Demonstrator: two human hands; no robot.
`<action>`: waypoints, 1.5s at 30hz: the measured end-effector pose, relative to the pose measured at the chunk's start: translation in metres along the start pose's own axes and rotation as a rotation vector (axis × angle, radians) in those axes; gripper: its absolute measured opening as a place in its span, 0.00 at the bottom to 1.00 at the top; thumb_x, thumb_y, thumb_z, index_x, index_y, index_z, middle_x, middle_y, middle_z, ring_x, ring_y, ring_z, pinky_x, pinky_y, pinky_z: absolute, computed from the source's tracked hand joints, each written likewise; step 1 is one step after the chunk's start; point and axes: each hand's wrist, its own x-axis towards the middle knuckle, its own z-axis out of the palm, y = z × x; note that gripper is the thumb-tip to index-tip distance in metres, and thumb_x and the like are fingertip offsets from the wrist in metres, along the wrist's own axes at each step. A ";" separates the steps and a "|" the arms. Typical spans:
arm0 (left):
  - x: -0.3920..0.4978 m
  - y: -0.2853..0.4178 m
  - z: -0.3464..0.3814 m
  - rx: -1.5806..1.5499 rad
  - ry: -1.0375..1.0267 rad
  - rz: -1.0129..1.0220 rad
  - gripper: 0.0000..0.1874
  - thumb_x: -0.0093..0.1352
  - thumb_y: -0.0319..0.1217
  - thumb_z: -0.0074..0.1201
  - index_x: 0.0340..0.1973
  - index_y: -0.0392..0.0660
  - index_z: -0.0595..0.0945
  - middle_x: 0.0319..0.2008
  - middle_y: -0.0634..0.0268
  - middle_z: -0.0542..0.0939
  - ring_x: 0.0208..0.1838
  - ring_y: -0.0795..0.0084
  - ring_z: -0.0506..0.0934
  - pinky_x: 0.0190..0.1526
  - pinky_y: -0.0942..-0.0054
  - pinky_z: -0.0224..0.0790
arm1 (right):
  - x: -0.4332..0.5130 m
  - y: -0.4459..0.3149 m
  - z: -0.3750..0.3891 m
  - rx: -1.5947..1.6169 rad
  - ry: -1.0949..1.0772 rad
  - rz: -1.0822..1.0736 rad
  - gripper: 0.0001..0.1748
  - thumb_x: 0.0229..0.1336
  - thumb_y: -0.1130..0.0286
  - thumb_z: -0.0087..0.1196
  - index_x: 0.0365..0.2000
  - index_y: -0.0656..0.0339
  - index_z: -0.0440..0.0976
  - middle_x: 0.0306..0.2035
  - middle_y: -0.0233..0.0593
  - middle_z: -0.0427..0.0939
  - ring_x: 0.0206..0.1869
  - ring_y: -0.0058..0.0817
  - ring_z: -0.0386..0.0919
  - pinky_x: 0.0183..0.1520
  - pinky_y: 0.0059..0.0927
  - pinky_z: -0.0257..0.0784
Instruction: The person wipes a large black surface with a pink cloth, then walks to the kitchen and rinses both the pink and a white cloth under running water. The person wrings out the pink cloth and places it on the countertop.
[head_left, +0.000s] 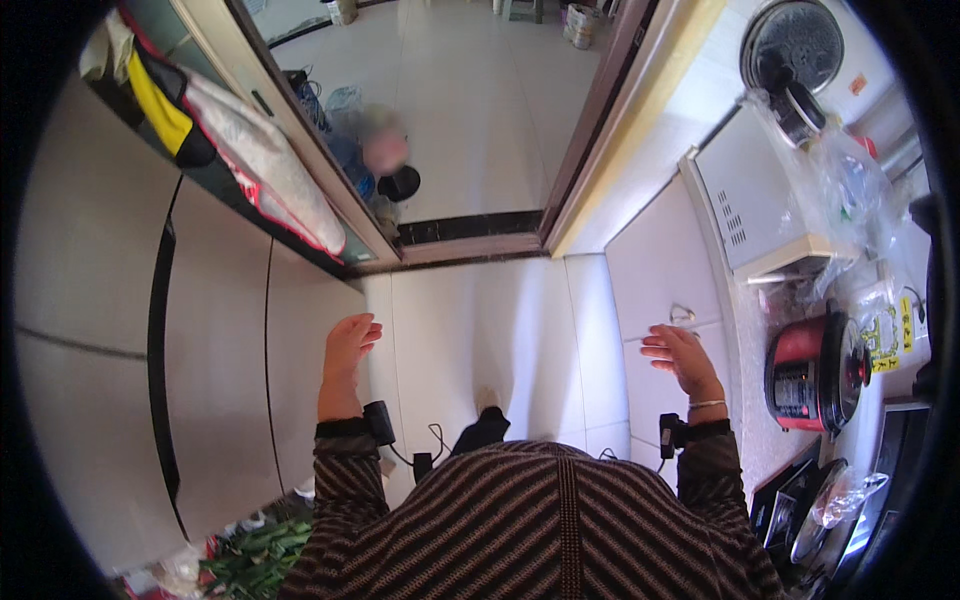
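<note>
Both hands are raised in front of me, apart from each other, above a light tiled floor (495, 322). My left hand (351, 345) holds nothing; its fingers are slightly curved and point inward, near the pale cabinet doors (217, 360) on the left. On the right, my right hand (679, 356) is empty too, fingers a little spread, in front of a white base cabinet (660, 262) with a metal handle. A strap with a small black device is around each wrist, and a thin bracelet is on the right one.
Ahead is a doorway with a dark threshold (472, 227). A red electric pressure cooker (806, 375) and a white appliance (757, 195) stand on the right counter. Green leafy vegetables (259, 555) lie at lower left. A black round container (399, 183) sits beyond the doorway.
</note>
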 end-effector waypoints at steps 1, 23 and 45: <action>0.019 0.018 0.009 0.015 -0.036 0.021 0.16 0.69 0.44 0.57 0.46 0.47 0.80 0.41 0.66 0.83 0.43 0.74 0.80 0.48 0.71 0.68 | 0.010 -0.009 -0.001 0.046 0.083 -0.009 0.22 0.66 0.53 0.50 0.48 0.60 0.74 0.43 0.39 0.82 0.45 0.27 0.81 0.45 0.30 0.74; 0.381 0.347 0.119 1.225 0.198 0.770 0.23 0.69 0.41 0.58 0.56 0.42 0.78 0.53 0.51 0.79 0.55 0.56 0.78 0.53 0.57 0.72 | 0.410 -0.364 0.253 -0.636 -0.606 -0.697 0.30 0.63 0.46 0.52 0.48 0.65 0.77 0.48 0.52 0.80 0.52 0.41 0.78 0.55 0.36 0.72; 0.844 0.571 0.227 0.560 -0.001 0.650 0.12 0.62 0.34 0.62 0.33 0.37 0.83 0.32 0.54 0.82 0.37 0.57 0.80 0.43 0.60 0.70 | 0.659 -0.582 0.111 0.558 0.444 -0.213 0.10 0.62 0.67 0.56 0.41 0.58 0.77 0.24 0.22 0.67 0.25 0.13 0.66 0.34 0.25 0.74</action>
